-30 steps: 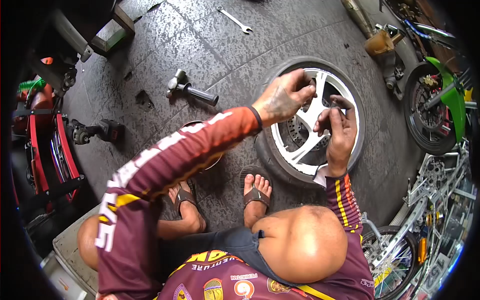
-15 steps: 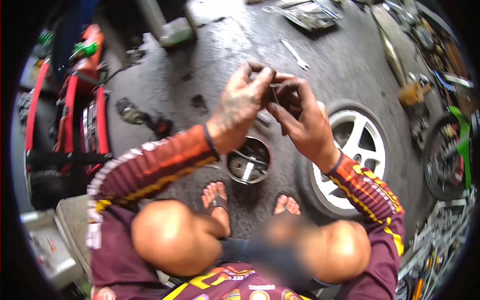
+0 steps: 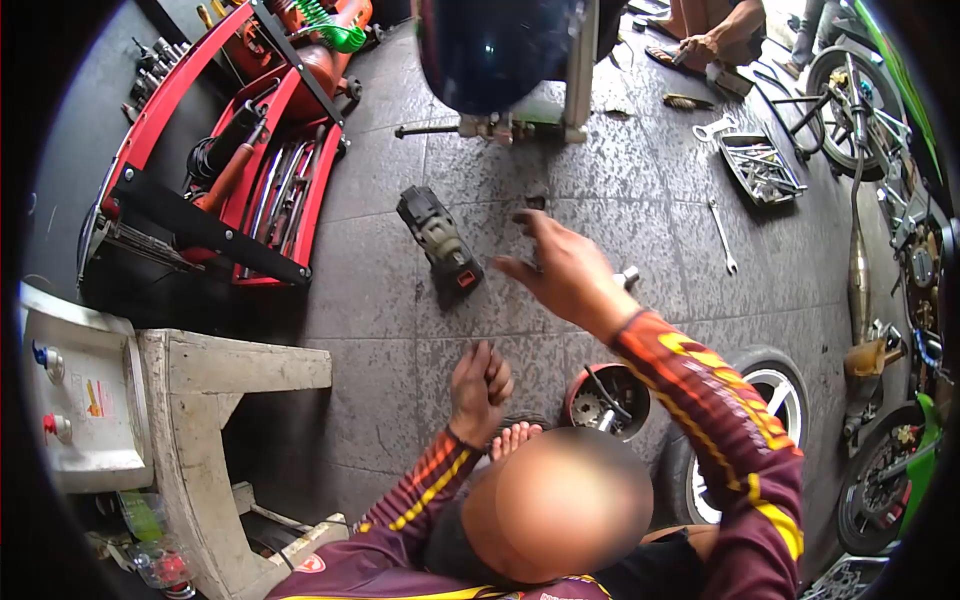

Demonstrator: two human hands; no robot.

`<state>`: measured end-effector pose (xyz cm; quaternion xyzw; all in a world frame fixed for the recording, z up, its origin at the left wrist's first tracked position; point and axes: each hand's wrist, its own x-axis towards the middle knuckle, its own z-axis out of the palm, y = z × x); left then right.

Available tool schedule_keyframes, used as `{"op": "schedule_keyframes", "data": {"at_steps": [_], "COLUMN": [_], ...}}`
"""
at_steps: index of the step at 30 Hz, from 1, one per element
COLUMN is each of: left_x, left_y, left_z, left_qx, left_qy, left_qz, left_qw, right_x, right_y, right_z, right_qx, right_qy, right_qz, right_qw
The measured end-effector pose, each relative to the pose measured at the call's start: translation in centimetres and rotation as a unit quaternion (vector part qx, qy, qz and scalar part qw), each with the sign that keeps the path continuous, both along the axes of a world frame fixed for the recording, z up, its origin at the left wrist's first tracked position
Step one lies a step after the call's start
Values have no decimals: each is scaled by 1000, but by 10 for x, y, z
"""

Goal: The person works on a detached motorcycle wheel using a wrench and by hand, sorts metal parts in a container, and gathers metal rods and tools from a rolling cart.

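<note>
My left hand (image 3: 483,392) is low near the middle, above a bare foot. Its fingers are curled together, and what they hold, if anything, is hidden. Higher up, my right hand (image 3: 568,272) reaches leftwards with fingers apart and nothing visible between them. A black and grey cordless power tool (image 3: 437,238) lies on the floor left of that hand, not touching it. Partly hidden behind the right wrist is a metal tool head (image 3: 627,277). A round red container (image 3: 638,405) with dark and metal parts stands below the right forearm. The white-spoked wheel (image 3: 778,395) is partly covered by my right sleeve.
A red tool cart (image 3: 165,112) stands at upper left above a worn whitish stool (image 3: 245,362). A wrench (image 3: 722,238) and a tray of tools (image 3: 760,168) lie at right. Another person's hand (image 3: 697,50) shows at the top, near motorcycle parts.
The view has turned left, bringing the cart and power tool nearer the centre. My hands have separated; the left has drawn down towards my body, and the right has opened and stretched forward.
</note>
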<state>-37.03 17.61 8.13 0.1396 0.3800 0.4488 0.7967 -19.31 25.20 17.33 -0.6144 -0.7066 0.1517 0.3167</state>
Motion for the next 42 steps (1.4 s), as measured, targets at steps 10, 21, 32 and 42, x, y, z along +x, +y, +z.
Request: {"op": "schedule_keyframes", "data": {"at_steps": [10,21,32,42], "left_x": [-33,-40,-15,9], "left_y": [-10,-8,5,9], "left_z": [-21,-41,-73,-79], "left_qx": [-79,-13,-25,-51], "left_qy": [12,35,178,250], "left_qz": [-2,-73,-56,-128], "left_qw": [997,997,982,958], "right_x": [-100,-44,147,347], "right_y": [108,79,-8,55], "right_z": [-43,-25,105,30], "right_qx": [-111,-18,-74,-39], "right_qy": [-71,-49,-41,-98], "right_qz": [-4,164,142,-149], "right_qw": [991,985,986,983]}}
